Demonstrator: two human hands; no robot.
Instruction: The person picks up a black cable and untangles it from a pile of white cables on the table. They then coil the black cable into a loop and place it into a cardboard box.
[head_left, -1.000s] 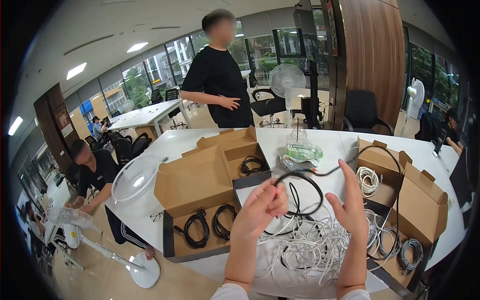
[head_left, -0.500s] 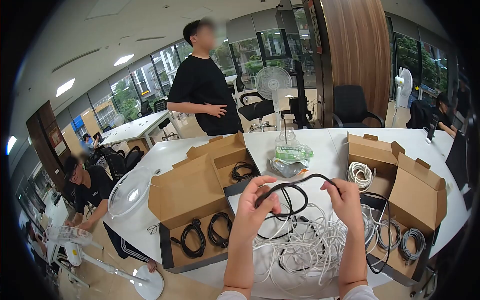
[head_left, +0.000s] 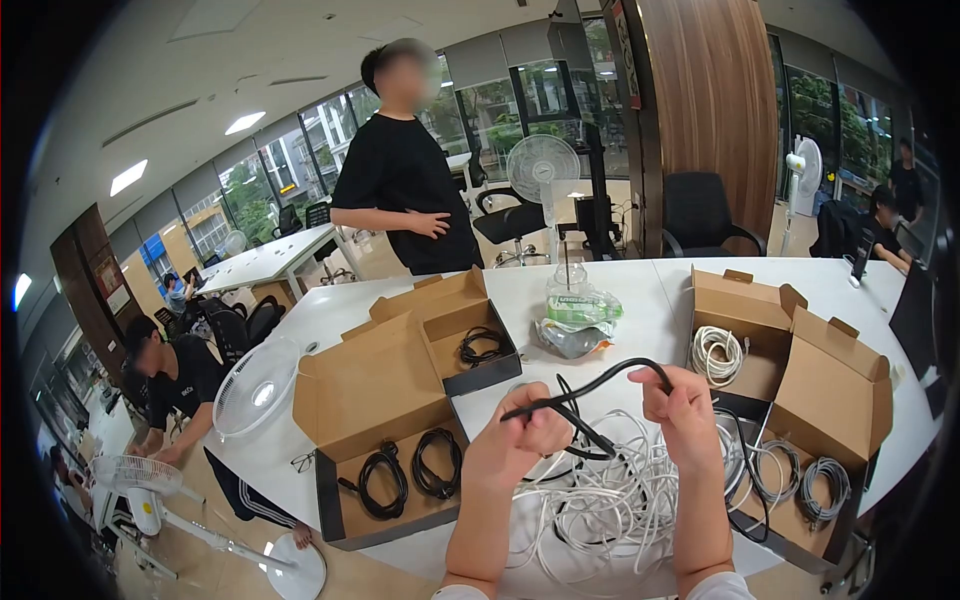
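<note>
A black cable (head_left: 612, 372) arches between my two hands above the table. My left hand (head_left: 525, 430) is closed around a gathered part of it, with a loop and an end sticking out to the right. My right hand (head_left: 682, 410) pinches the cable further along, and a length hangs down past the right wrist into the box on that side. Below both hands lies a tangled heap of white cables (head_left: 600, 500), with some black cable mixed in.
Open cardboard boxes hold coiled black cables (head_left: 437, 463) at left, and a white coil (head_left: 717, 356) and grey coils (head_left: 825, 490) at right. Beyond my hands are a plastic packet (head_left: 578, 322) and a fan grille (head_left: 257, 388). A person (head_left: 400, 180) stands across the table.
My left hand has turned and closed more tightly around the cable, and its open loop has become smaller. Both hands have dropped slightly. The person at left has lowered their head.
</note>
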